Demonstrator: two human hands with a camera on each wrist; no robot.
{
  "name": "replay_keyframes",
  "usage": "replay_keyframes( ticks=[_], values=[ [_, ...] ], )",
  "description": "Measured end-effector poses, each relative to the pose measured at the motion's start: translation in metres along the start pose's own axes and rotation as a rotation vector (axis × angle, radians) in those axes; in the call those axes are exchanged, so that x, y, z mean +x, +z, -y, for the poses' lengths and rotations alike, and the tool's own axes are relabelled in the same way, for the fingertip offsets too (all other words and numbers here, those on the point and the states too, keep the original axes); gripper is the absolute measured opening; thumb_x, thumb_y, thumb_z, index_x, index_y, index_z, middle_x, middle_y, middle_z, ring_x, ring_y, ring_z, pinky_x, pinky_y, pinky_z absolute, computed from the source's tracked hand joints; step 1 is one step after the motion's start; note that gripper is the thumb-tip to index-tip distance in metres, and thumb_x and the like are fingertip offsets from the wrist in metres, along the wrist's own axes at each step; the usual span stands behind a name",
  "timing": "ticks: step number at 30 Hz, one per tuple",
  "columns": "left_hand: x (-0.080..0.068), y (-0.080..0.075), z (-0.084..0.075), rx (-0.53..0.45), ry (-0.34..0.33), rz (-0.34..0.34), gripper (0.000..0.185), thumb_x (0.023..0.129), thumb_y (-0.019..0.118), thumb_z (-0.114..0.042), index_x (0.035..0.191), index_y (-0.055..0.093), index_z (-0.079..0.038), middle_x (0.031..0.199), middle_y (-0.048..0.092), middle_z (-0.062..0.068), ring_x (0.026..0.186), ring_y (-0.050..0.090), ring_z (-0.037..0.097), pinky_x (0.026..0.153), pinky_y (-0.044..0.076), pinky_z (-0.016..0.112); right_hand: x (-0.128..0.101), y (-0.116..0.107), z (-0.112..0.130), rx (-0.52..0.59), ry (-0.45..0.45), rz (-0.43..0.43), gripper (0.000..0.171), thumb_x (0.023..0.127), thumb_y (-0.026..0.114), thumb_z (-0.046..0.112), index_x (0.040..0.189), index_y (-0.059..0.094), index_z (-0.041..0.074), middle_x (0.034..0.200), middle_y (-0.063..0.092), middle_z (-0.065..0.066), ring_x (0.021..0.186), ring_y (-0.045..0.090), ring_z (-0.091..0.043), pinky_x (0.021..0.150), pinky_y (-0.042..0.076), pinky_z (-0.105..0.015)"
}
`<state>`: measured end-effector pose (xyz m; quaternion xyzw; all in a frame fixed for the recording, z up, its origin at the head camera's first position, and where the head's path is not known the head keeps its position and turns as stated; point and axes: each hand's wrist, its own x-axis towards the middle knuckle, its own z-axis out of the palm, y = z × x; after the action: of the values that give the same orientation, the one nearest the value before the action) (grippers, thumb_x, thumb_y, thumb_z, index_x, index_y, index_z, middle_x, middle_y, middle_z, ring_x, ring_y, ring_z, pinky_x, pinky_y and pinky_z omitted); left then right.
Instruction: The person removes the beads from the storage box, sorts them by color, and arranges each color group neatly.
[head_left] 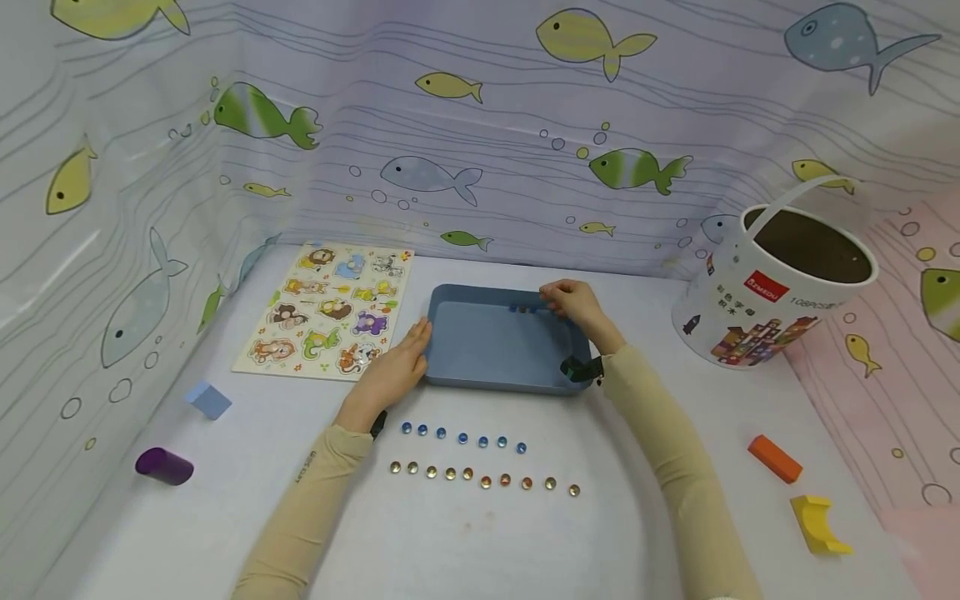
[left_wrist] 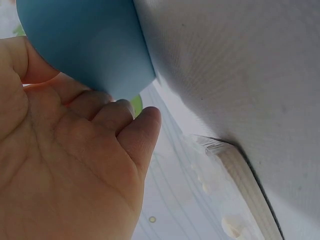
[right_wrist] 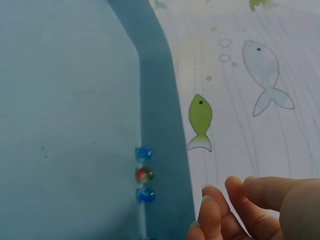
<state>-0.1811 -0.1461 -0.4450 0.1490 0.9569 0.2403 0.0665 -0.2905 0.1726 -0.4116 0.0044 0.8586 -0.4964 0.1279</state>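
Nearest on the table (head_left: 465, 542) lies a row of amber beads (head_left: 484, 481), and just beyond it a shorter row of blue beads (head_left: 462, 437). A yellow block (head_left: 819, 523) and an orange block (head_left: 775, 458) lie at the right, a purple cylinder (head_left: 164, 465) and a pale blue cube (head_left: 208, 400) at the left. Past the beads sits the blue tray (head_left: 480, 337). The left hand (head_left: 393, 371) rests against its left wall, fingers loosely bent along the outside. The right hand (head_left: 573, 304) hovers over the tray's far right rim, fingers relaxed and slightly curled, holding nothing visible. Three beads (right_wrist: 144, 174), blue, red and blue, lie in a line inside the tray along its far wall, just beside those fingertips (right_wrist: 207, 200). Further left lies an animal puzzle board (head_left: 330, 308); at the far right stands a white bucket (head_left: 772, 292).
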Motion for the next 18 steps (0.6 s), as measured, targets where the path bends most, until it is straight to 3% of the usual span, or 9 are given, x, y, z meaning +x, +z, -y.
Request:
replay_keyframes(
  ticks=[4, 12, 18],
  values=[
    [0.000, 0.001, 0.001, 0.000, -0.003, -0.002, 0.058, 0.102, 0.036, -0.021, 0.155, 0.017, -0.008, 0.163, 0.011, 0.007, 0.150, 0.019, 0.026, 0.117, 0.032, 0.048, 0.004, 0.009, -0.003, -0.021, -0.014, 0.004, 0.037, 0.101, 0.051, 0.030, 0.125, 0.063, 0.005, 0.128, 0.064, -0.015, 0.109, 0.061, -0.029, 0.090, 0.053, -0.037],
    [0.000, 0.001, 0.002, -0.001, -0.006, -0.005, 0.058, 0.102, 0.037, -0.021, 0.155, 0.017, -0.008, 0.164, 0.012, 0.007, 0.150, 0.019, 0.025, 0.119, 0.028, 0.046, 0.018, 0.032, -0.002, 0.004, -0.097, 0.015, 0.032, 0.098, 0.057, 0.023, 0.124, 0.065, 0.006, 0.128, 0.063, -0.017, 0.109, 0.063, -0.030, 0.091, 0.055, -0.037],
    [0.000, 0.000, 0.000, -0.004, 0.013, -0.013, 0.059, 0.101, 0.039, -0.019, 0.154, 0.018, -0.005, 0.163, 0.013, 0.010, 0.150, 0.019, 0.027, 0.120, 0.027, 0.046, 0.027, 0.046, -0.013, -0.133, -0.111, -0.026, 0.027, 0.096, 0.060, 0.021, 0.119, 0.069, 0.011, 0.120, 0.068, -0.012, 0.100, 0.064, -0.025, 0.084, 0.055, -0.034]
  ],
)
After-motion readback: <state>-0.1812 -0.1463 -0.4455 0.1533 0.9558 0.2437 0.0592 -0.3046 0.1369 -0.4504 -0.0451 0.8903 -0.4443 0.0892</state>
